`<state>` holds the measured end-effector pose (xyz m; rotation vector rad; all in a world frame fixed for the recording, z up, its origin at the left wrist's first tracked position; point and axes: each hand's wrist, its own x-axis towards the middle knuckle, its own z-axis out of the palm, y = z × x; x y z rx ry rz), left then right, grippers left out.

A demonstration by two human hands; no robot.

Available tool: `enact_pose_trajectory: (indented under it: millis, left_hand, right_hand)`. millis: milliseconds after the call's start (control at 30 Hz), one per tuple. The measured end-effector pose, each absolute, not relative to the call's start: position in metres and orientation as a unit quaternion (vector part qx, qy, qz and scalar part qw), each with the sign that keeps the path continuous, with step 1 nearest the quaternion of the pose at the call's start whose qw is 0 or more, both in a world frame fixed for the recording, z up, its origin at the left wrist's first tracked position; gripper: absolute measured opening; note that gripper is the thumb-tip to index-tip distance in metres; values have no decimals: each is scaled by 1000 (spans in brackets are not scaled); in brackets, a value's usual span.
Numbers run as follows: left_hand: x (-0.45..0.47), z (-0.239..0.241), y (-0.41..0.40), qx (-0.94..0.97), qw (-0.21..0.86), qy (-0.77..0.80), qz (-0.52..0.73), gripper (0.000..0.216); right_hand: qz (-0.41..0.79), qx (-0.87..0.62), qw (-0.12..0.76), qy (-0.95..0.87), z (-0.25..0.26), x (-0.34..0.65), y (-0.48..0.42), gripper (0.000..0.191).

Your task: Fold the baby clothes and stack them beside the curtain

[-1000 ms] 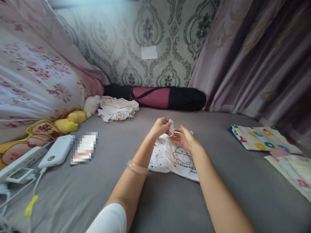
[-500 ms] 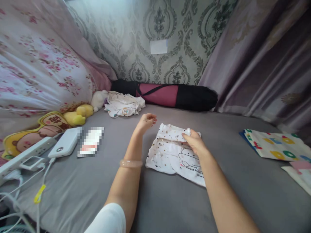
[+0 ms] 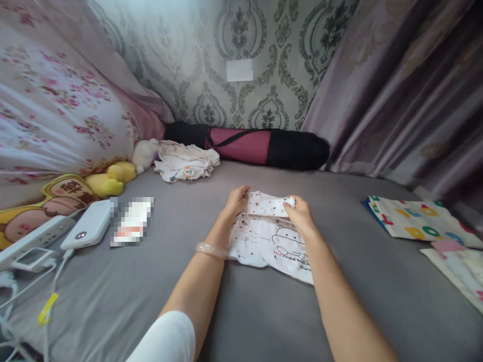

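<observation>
Ornate grey wallpaper [image 3: 239,30] formed the rear boundary of the work area, with a small white card [image 3: 239,70] set against it; a mauve curtain [image 3: 381,100] bounded the right side and floral fabric [image 3: 68,100] the left. A grey sheet [image 3: 124,291] served as the working surface. One white garment [image 3: 252,241] lay near the middle of this sheet, ahead of the person's forearms; it bore small scattered motifs, a line-drawn cartoon figure and lettering. Its far portion formed a folded band across the top. The right hand [image 3: 300,213] was clamped on the right end of that band, with the thumb over the near face. The left hand [image 3: 237,200] was positioned at the opposite far corner, its fingers curled at the edge; whether these were closed on the fabric could not be determined. A pale bracelet [image 3: 211,249] encircled the left forearm. Along the wall rested a long black and maroon bag [image 3: 241,147], with a crumpled pale cloth [image 3: 188,161] just in front of its left portion. On the left side were a yellow plush toy [image 3: 109,181], a white power strip [image 3: 41,239] and a white power bank [image 3: 88,226] with a cable connected. Folded letter-print fabric [image 3: 418,218] lay on the right, well apart from the garment.
</observation>
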<state>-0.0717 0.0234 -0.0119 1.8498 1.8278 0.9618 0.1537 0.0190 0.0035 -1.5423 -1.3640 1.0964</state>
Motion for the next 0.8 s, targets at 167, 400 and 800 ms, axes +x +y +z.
enact_pose_trajectory:
  millis: [167, 400, 800]
  left_hand:
    - [-73, -16, 23, 676, 146, 654, 306, 42]
    - [-75, -17, 18, 695, 128, 647, 286, 39]
    - [-85, 36, 2, 708, 162, 606, 323, 38]
  right_hand:
    - [369, -660, 378, -534, 4, 160, 20, 50]
    - [244, -684, 322, -608, 11, 164, 8, 45]
    - [131, -555, 181, -801, 37, 111, -25, 52]
